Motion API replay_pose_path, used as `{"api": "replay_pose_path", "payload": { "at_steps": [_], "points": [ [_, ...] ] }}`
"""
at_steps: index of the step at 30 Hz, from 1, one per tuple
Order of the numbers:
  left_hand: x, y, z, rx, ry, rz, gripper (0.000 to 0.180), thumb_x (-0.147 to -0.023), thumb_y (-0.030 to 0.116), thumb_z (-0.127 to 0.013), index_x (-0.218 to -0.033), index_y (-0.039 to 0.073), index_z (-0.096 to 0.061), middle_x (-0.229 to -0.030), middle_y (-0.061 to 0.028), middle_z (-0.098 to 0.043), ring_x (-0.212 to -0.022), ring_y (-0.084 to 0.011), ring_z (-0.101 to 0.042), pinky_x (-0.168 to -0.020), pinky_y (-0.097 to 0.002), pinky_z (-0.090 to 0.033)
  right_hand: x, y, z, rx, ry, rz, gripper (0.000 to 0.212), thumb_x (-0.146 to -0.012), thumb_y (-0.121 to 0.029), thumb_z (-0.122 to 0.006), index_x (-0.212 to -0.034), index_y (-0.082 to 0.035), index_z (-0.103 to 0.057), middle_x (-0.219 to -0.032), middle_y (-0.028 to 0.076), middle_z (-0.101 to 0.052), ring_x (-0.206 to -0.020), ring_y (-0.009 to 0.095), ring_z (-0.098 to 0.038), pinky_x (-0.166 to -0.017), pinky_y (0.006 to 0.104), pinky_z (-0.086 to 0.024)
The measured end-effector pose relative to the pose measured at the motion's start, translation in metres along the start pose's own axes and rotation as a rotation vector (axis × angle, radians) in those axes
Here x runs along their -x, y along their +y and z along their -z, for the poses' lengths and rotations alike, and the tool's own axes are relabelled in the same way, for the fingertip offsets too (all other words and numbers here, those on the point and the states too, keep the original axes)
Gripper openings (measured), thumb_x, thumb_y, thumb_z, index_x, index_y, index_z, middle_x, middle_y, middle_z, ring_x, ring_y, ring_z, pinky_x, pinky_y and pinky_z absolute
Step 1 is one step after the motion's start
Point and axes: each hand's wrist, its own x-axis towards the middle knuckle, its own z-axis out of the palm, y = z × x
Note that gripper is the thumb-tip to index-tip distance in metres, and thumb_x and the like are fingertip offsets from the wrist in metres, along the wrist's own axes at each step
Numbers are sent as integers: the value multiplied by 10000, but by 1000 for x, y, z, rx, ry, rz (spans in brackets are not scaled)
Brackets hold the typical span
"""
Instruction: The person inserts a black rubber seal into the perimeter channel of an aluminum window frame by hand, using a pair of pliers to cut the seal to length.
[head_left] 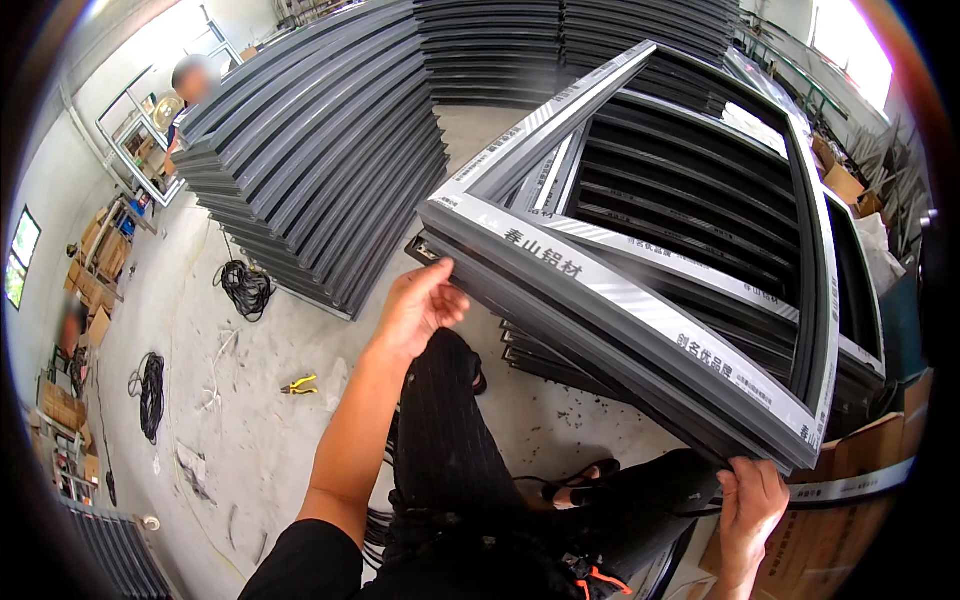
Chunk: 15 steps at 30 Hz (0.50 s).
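Observation:
A grey aluminium window frame (600, 285) with white printed protective film lies tilted across a stack in front of me. My left hand (422, 308) is at its near left corner, fingers bent and fingertips against the dark side profile beside a small metal fitting (424, 247). My right hand (752, 505) grips the lower edge near the right corner, its fingers partly hidden under the profile. Beneath lie more frames (690, 265), set at another angle and showing through the opening.
Tall stacks of dark frames (310, 150) stand at left and back (580, 45). On the floor lie yellow-handled pliers (299, 384), black cable coils (243, 290) and scraps. Cardboard boxes (850, 540) stand at right. Another person (190, 85) is beyond the left stack.

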Motion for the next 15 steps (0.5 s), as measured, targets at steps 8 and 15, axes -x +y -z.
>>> {"api": "replay_pose_path", "payload": {
  "at_steps": [8, 15],
  "points": [
    [-12, 11, -3, -17, 88, -26, 326, -898, 376, -611, -851, 54, -591, -653, -51, -592, -535, -103, -531, -478, -221, -403, 53, -4, -26, -160, -7, -73, 186, -732, 9, -672, -892, 11, -577, -755, 163, -562, -673, 360, -545, -584, 406, -418],
    [50, -95, -17, -426, -256, 131, 408, -933, 464, -502, -896, 80, -634, -684, -27, -606, -592, -104, -571, -537, -246, -455, 126, 67, -55, 300, -412, -461, 201, -750, -136, -646, -907, -16, -606, -752, 139, -595, -659, 332, -598, -570, 420, -469]
  ]
}}
